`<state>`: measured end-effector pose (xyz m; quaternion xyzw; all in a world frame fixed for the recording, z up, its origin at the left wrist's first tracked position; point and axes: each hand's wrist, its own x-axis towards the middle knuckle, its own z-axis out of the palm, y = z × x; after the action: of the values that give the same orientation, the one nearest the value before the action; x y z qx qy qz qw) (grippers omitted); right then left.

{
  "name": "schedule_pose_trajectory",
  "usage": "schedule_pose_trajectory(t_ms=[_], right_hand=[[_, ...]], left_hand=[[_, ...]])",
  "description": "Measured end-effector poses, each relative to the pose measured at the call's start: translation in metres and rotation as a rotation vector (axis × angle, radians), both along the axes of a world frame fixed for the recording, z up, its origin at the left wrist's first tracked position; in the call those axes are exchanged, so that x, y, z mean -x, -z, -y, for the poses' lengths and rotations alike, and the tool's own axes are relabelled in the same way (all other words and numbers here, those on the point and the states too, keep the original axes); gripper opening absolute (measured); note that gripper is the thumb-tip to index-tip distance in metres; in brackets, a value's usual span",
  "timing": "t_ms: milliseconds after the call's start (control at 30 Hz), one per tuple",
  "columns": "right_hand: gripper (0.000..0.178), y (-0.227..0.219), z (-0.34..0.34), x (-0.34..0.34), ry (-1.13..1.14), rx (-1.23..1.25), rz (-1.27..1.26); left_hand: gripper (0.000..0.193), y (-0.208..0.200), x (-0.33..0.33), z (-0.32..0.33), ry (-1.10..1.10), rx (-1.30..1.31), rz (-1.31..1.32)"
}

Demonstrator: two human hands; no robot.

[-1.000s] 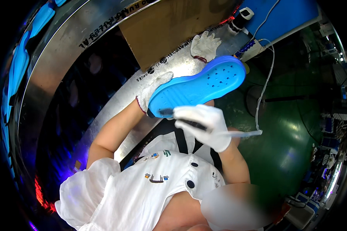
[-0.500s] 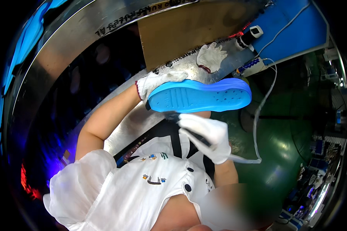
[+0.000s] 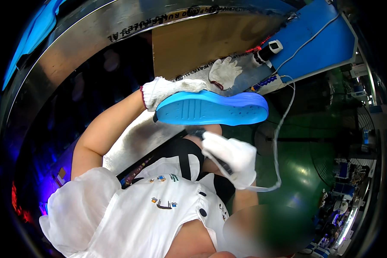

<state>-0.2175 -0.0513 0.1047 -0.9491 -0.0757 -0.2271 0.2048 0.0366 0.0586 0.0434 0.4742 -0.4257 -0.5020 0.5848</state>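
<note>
Now that the bright blue foam shoe sole (image 3: 213, 109) has tilted edge-on at frame centre, the gloved left hand (image 3: 170, 90) clasps its heel while the gloved right hand (image 3: 230, 157) clenches a corded dark tool (image 3: 198, 132) beneath.

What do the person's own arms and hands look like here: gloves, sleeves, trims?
Both hands wear white knitted cotton work gloves. The left glove has a dark red trim at its cuff; the right glove shows no trim from this view. Both forearms are bare between glove and sleeve. The short puffed white sleeve of a white buttoned top covers the left upper arm.
</note>
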Motion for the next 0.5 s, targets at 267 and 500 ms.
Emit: schedule_pose_trajectory(t_ms=[267,500], right_hand=[[0.041,-0.007,0.013,0.0,0.043,0.11,0.027],[0.031,-0.006,0.011,-0.005,-0.011,-0.352,0.018]], left_hand=[[0.065,-0.032,0.003,-0.003,0.018,-0.158,0.015],[0.068,0.003,0.027,0.001,-0.058,-0.056,-0.364]])
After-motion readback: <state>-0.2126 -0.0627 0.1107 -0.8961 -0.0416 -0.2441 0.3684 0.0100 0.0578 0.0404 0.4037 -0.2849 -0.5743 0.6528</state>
